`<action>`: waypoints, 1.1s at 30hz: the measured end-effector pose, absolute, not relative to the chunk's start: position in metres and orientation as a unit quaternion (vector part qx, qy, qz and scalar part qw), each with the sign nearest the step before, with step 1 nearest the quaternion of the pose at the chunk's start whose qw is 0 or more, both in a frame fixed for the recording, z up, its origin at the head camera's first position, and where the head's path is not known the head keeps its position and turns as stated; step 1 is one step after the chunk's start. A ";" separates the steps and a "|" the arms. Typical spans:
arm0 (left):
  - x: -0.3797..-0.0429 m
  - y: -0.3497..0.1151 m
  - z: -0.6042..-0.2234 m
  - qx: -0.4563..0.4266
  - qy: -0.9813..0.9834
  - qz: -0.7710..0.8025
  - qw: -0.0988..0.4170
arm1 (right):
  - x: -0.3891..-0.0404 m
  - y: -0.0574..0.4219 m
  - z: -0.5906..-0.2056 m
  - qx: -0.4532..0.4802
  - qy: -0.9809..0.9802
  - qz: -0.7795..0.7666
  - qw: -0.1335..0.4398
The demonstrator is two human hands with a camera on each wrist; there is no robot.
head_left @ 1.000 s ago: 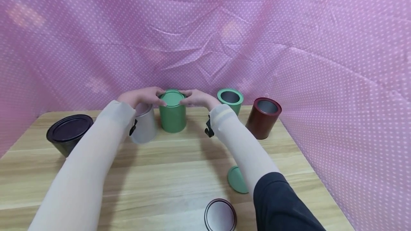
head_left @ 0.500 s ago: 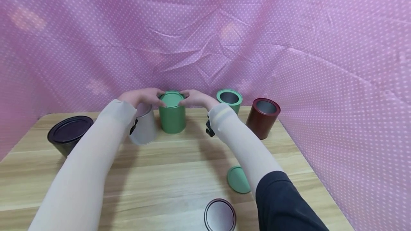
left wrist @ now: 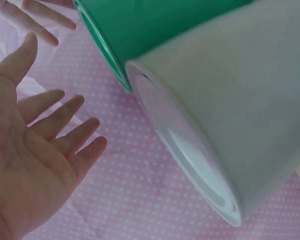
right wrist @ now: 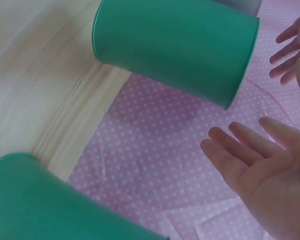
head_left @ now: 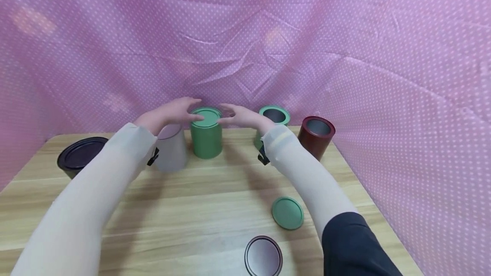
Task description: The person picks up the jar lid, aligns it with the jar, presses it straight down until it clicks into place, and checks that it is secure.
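A green can [head_left: 206, 142] with its green lid [head_left: 208, 117] on top stands upright at the back of the table. My left hand [head_left: 170, 113] hovers at the lid's left side, fingers spread and holding nothing. Opposite it, at the right of the lid, my right hand [head_left: 245, 117] is also raised with its fingers extended. Both wrist views show a bare palm, with the left hand [left wrist: 45, 145] beside the white can [left wrist: 240, 95] and the right hand [right wrist: 270, 170] apart from the green can [right wrist: 175, 47].
Left of the lidded green can is the white can [head_left: 171, 152], then a black can [head_left: 82, 154] further left. An open green can [head_left: 281, 123] and an open dark red can [head_left: 312, 142] stand at right. A green lid [head_left: 287, 213] and a dark red lid [head_left: 263, 257] lie in front.
Both hands have let go of the lidded green can's rim, rising and moving apart, the left to the left and the right to the right. The can stays in place.
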State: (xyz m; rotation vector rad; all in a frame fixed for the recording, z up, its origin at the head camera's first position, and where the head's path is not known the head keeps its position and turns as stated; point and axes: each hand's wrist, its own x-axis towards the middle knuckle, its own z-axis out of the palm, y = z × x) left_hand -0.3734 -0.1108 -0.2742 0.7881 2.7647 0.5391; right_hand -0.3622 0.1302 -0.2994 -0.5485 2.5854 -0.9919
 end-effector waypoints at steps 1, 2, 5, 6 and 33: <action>-0.371 -0.109 -0.273 0.270 0.940 0.181 0.102 | -0.360 0.132 -0.298 -0.196 0.907 -0.340 0.152; -0.368 -0.108 -0.272 0.272 0.941 0.177 0.097 | -0.358 0.135 -0.298 -0.199 0.909 -0.336 0.146; -0.359 -0.104 -0.269 0.270 0.944 0.168 0.084 | -0.349 0.140 -0.295 -0.208 0.915 -0.317 0.138; -0.356 -0.103 -0.268 0.268 0.946 0.165 0.081 | -0.346 0.142 -0.295 -0.209 0.917 -0.312 0.137; -0.277 -0.011 -0.331 0.327 0.898 0.287 -0.061 | -0.241 0.229 -0.331 -0.202 0.931 -0.300 0.036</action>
